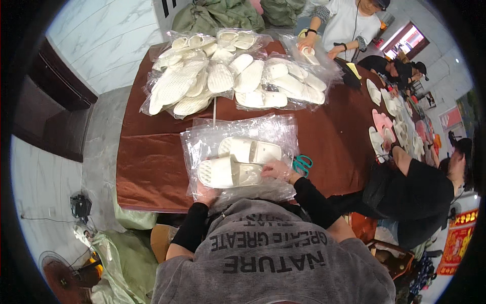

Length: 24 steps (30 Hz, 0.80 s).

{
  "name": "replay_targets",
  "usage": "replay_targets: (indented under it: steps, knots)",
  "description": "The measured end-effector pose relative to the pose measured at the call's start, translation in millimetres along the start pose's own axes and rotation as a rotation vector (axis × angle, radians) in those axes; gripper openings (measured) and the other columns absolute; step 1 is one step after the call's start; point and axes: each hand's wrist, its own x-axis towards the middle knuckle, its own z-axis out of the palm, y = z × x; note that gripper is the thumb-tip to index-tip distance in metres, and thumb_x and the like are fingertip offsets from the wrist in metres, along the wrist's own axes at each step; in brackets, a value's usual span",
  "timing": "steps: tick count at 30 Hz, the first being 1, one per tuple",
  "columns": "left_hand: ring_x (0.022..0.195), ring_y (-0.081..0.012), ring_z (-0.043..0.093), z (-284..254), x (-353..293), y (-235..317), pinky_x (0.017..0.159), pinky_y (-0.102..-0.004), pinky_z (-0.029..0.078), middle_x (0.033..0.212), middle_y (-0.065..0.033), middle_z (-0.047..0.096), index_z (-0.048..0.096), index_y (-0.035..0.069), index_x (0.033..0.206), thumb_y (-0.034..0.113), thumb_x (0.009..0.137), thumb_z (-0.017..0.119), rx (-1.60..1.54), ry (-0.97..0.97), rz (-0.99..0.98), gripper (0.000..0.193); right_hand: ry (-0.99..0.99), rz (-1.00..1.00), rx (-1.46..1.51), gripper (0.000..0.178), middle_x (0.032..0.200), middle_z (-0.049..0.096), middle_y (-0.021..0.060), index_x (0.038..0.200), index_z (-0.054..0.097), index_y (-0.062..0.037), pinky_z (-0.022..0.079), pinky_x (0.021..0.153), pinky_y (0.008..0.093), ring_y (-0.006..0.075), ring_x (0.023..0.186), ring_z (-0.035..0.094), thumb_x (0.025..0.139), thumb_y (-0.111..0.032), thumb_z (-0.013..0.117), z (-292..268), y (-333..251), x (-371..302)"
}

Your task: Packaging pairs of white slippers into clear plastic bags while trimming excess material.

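A pair of white slippers lies on clear plastic bags (195, 139) at the table's near edge. The near slipper (217, 172) points its toe strap to the left, and the far slipper (238, 148) lies just beyond it. My left hand (206, 193) grips the near slipper at its toe side, its fingertips partly hidden under the sole and plastic. At the heel end, the curled fingers of my right hand (277, 171) hold the same slipper. Teal-handled scissors (302, 164) rest just right of my right hand.
Bagged white slippers (221, 77) are heaped across the far side of the brown-covered table (152, 162). A person (349, 25) handles a slipper at the far right. Other people work along the right, beside white and pink slippers (383, 121). A fan (58, 273) stands lower left.
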Motion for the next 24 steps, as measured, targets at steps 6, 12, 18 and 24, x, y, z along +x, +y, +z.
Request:
replay_targets:
  steps: [6, 12, 18, 24]
  knots:
    - [0.141, -0.0307, 0.052, 10, -1, -6, 0.125, -0.0401, 0.032, 0.149, -0.0128, 0.061, 0.056, 0.008, 0.147, 0.035, 0.097, 0.066, -0.176, 0.069, -0.066, 0.058, -0.027, 0.274, -0.194, 0.047, 0.101, 0.073, 0.0154, 0.105, 0.072, -0.0032, 0.056, 0.082, 0.0440, 0.0285, 0.092, 0.073, 0.095, -0.049, 0.071, -3, -11, 14]
    - [0.142, -0.0326, 0.050, 19, 11, -10, 0.125, -0.0411, 0.032, 0.150, -0.0132, 0.060, 0.057, 0.008, 0.147, 0.038, 0.095, 0.067, -0.099, -0.037, -0.072, 0.061, 0.256, -0.110, -0.597, 0.051, 0.109, 0.070, 0.0145, 0.107, 0.069, -0.0061, 0.056, 0.086, 0.0436, 0.0368, 0.095, 0.069, 0.096, -0.056, 0.068, 15, 7, 8]
    - [0.157, -0.0357, 0.027, -10, 4, 11, 0.127, -0.0584, 0.021, 0.162, -0.0120, 0.046, 0.051, 0.013, 0.155, 0.042, 0.095, 0.067, 0.261, -0.061, -0.004, 0.069, 0.208, 0.277, 0.203, 0.043, 0.107, 0.072, 0.0059, 0.120, 0.070, -0.0063, 0.056, 0.070, 0.0355, 0.0215, 0.084, 0.068, 0.093, -0.039, 0.078, -17, 1, -14]
    - [0.164, -0.0354, 0.009, -6, 25, 27, 0.127, -0.0633, 0.016, 0.177, -0.0044, 0.019, 0.029, 0.020, 0.168, 0.044, 0.094, 0.069, 0.190, -0.201, -0.071, 0.088, 0.394, 0.099, 0.010, 0.051, 0.108, 0.071, 0.0061, 0.127, 0.068, -0.0022, 0.057, 0.078, 0.0341, 0.0190, 0.091, 0.067, 0.088, -0.029, 0.086, -19, 125, -68]
